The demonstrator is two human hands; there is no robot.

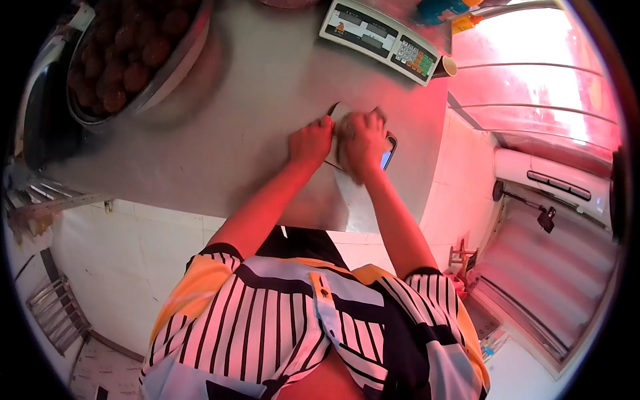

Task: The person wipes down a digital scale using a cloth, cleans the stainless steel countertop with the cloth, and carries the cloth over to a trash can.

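My left hand [311, 144] is closed at the left edge of a flat, pale thing with a dark rim [341, 113] lying on the metal table. My right hand [365, 141] presses down over the middle, fingers curled and smeared by motion, with a brownish crumpled thing [345, 142] under it, perhaps a cloth. Right of that hand shows a dark-rimmed rounded corner with a bluish shiny surface [387, 157]. Whether this corner and the pale part belong to one device cannot be made out, since my right hand covers what lies between.
A large metal bowl [179, 75] of dark reddish round things [123, 57] stands at the table's far left. At the back is a weighing scale [381, 41], with a paper cup [445, 67] beside it and a blue bottle [440, 9] behind. The table's [167, 153] front edge is near my body.
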